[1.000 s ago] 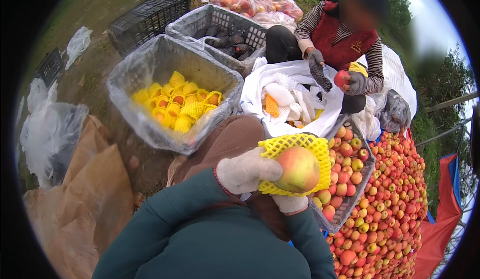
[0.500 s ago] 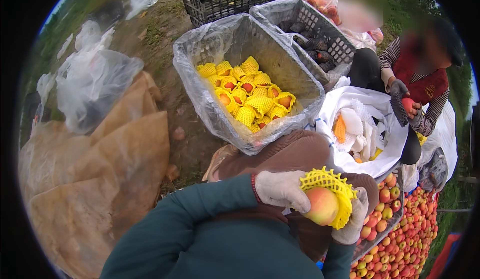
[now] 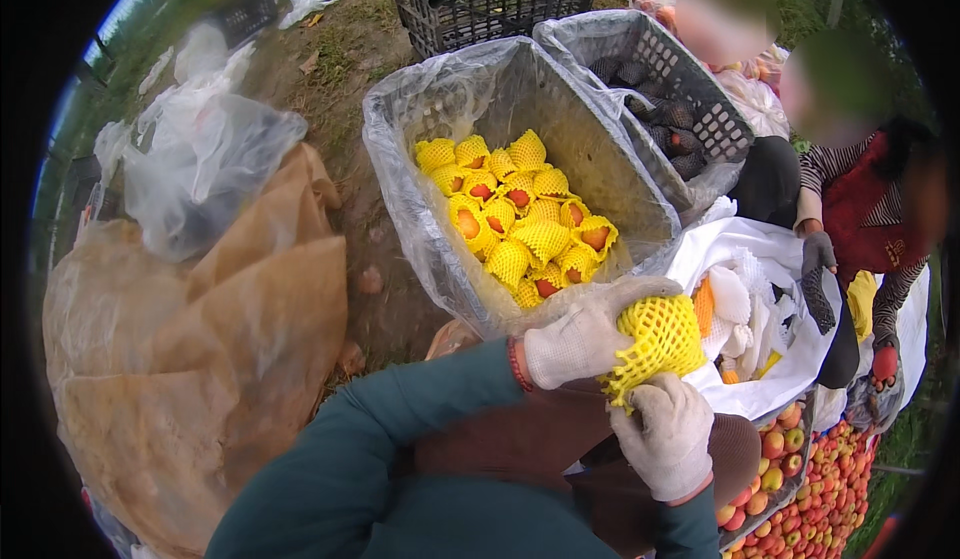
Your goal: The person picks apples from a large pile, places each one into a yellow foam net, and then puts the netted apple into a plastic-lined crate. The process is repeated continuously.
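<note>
My left hand (image 3: 580,344), in a white knit glove, is closed round the upper left side of an apple covered by a yellow foam net (image 3: 660,337). The apple's skin is hidden by the mesh. From below, my right hand (image 3: 670,434), gloved the same way, pinches the net's gathered lower edge. Just beyond them stands a crate lined with clear plastic (image 3: 420,234), and in it lie several apples in yellow foam nets (image 3: 520,199), some with red skin showing at the open ends. Right of my hands, a white sack (image 3: 765,384) holds loose white and orange foam nets (image 3: 735,304).
A second lined crate (image 3: 720,109) with dark-netted fruit adjoins the first, near a black crate (image 3: 490,4). At right, a co-worker (image 3: 870,209) holds a dark net and a red apple (image 3: 885,363). Loose apples (image 3: 815,489) lie lower right; brown sheeting (image 3: 200,359) covers ground at left.
The apple, half bare before, is now covered by the yellow net. My right hand has moved from the net's right side to its lower edge. The co-worker's apple has moved lower and away from the net.
</note>
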A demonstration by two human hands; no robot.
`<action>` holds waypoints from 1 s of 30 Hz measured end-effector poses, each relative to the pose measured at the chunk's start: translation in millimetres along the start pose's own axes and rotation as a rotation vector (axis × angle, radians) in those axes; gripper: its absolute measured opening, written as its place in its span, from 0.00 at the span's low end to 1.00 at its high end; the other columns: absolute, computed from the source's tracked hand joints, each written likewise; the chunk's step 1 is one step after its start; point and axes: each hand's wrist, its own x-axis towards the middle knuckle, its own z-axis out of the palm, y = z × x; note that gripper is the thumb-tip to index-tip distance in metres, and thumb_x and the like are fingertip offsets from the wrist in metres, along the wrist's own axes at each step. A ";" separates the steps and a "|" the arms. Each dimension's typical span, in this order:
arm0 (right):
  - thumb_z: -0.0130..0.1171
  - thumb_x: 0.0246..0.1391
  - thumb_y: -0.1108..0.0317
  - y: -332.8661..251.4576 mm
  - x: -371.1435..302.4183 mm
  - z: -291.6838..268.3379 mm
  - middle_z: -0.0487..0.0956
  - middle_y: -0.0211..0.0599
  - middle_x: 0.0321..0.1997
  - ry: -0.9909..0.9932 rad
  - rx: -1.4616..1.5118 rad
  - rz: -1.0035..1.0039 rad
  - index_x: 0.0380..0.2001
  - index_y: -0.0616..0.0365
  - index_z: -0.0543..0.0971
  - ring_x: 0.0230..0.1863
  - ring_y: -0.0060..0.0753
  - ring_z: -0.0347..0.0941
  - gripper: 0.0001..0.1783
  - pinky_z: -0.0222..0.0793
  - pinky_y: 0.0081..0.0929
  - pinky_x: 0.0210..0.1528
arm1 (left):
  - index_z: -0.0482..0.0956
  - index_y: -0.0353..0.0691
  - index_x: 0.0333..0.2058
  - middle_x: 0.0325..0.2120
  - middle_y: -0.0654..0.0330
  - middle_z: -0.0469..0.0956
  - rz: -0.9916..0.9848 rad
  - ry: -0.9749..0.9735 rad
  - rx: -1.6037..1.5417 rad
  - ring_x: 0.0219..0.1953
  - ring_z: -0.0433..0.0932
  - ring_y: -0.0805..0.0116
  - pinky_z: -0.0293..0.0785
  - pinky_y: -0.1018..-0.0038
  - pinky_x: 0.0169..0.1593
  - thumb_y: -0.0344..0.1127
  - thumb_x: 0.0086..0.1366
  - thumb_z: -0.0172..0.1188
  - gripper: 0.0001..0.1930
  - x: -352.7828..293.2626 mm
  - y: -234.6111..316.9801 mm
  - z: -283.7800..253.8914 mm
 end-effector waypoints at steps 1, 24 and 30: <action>0.64 0.37 0.69 14.7 8.6 -5.5 0.72 0.37 0.24 -0.012 0.008 0.081 0.22 0.56 0.73 0.26 0.43 0.70 0.09 0.65 0.37 0.27 | 0.69 0.38 0.52 0.49 0.56 0.71 0.040 0.009 0.137 0.53 0.69 0.67 0.64 0.73 0.57 0.32 0.51 0.64 0.27 3.6 -0.7 -8.6; 0.48 0.59 0.69 94.4 -238.1 -82.3 0.73 0.29 0.28 1.272 0.559 1.073 0.31 0.59 0.71 0.25 0.18 0.66 0.05 0.63 0.16 0.29 | 0.67 0.38 0.55 0.52 0.52 0.70 -0.229 -0.026 1.107 0.54 0.70 0.61 0.64 0.72 0.56 0.41 0.56 0.60 0.28 184.2 -133.5 -247.4; 0.49 0.59 0.65 72.0 -306.6 -83.4 0.72 0.27 0.26 1.467 0.573 1.040 0.31 0.58 0.71 0.24 0.16 0.66 0.08 0.62 0.15 0.27 | 0.71 0.33 0.49 0.44 0.57 0.75 -0.185 -0.362 0.433 0.46 0.73 0.68 0.68 0.73 0.53 0.27 0.63 0.46 0.16 77.5 2.0 -51.7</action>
